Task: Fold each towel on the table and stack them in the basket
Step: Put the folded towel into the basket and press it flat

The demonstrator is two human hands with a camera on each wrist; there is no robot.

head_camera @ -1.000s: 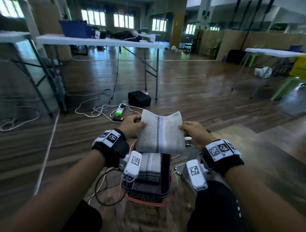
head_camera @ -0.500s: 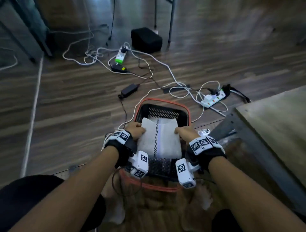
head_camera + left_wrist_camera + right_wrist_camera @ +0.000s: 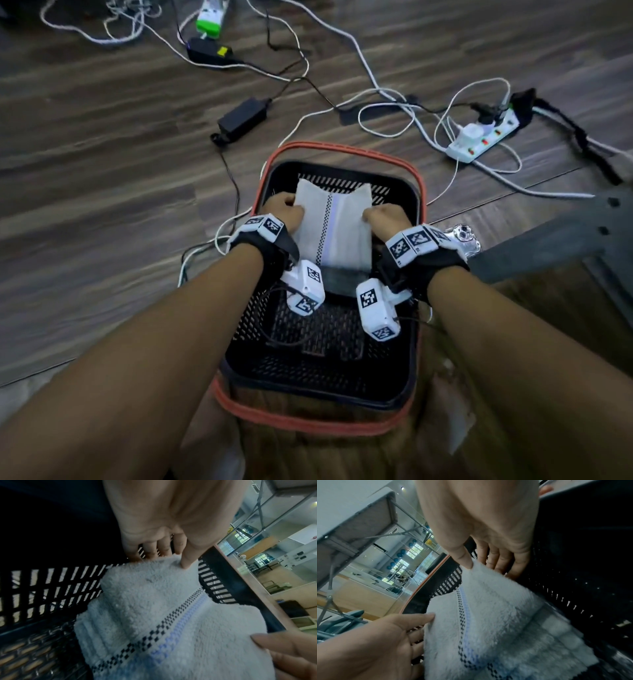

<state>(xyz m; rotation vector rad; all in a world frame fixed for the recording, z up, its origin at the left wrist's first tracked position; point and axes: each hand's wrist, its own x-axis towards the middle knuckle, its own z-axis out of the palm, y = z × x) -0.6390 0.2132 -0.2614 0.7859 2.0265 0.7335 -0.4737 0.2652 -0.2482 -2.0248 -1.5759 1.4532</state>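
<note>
A folded white towel [image 3: 331, 228] with a black checked stripe and a pale blue stripe hangs low inside the black basket [image 3: 342, 150] with a red rim. My left hand [image 3: 286, 209] pinches its left edge and my right hand [image 3: 383, 218] its right edge. The left wrist view shows my left hand [image 3: 171, 557] with the thumb on top of the towel [image 3: 154, 601] and the fingers under it. In the right wrist view my right hand [image 3: 476, 563] pinches a corner the same way. A stack of folded towels [image 3: 556, 635] lies just beneath.
The basket stands on a wooden floor. Beyond it lie white and black cables, a black power adapter [image 3: 241, 118] and a white power strip [image 3: 483, 138]. A grey metal table frame [image 3: 582, 233] reaches in from the right, close to the basket's right side.
Both hands have carried the folded towel down from above the basket into it, onto the stack. The head view has tilted down towards the floor and basket.
</note>
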